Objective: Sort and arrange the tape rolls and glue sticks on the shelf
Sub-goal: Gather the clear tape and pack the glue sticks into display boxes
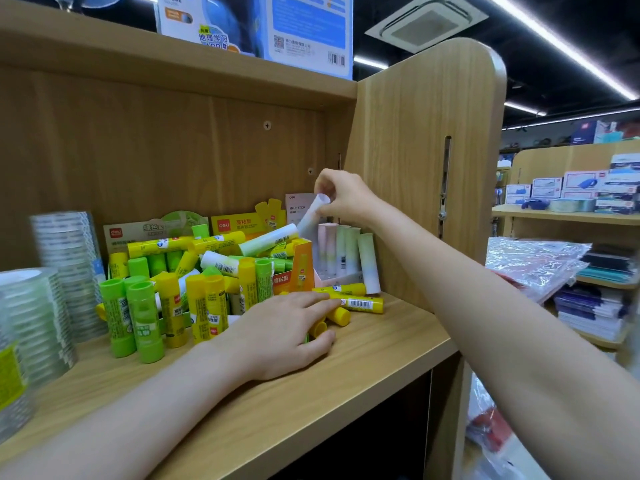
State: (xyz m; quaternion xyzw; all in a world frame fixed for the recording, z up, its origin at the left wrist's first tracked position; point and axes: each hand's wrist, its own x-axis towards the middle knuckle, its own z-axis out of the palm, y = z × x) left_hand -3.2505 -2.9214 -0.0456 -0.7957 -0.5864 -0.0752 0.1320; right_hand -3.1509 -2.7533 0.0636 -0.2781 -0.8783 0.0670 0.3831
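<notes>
The right hand (341, 195) is raised near the back corner of the wooden shelf (363, 344), fingers curled round the top of a pale, white-to-blue glue stick (311, 216) that hangs tilted from its fingertips. Directly under that hand stands a row of upright pastel glue sticks (346, 252) — pink, green and white-blue — in a low display box, with one more standing just outside it on the right-hand side, against the shelf's side panel.

The left hand (284, 332) lies palm down on the shelf board, fingers loosely spread and slightly bent; it grips nothing that can be seen. Its fingertips touch a yellow barcoded glue stick (360, 303) lying flat, and short yellow sticks (337, 315) lie beneath its fingers, partly hidden. A second yellow stick lies just beyond the first.

To the left of the left hand is a jumbled heap of green and yellow glue sticks (180, 292), some upright, others lying across their open cardboard display boxes (294, 268). Further left still — well away from both hands — stand stacks of clear tape rolls (69, 268), blurred at the frame's edge. A white and blue printed box (277, 26) sits on the shelf above the right hand.
</notes>
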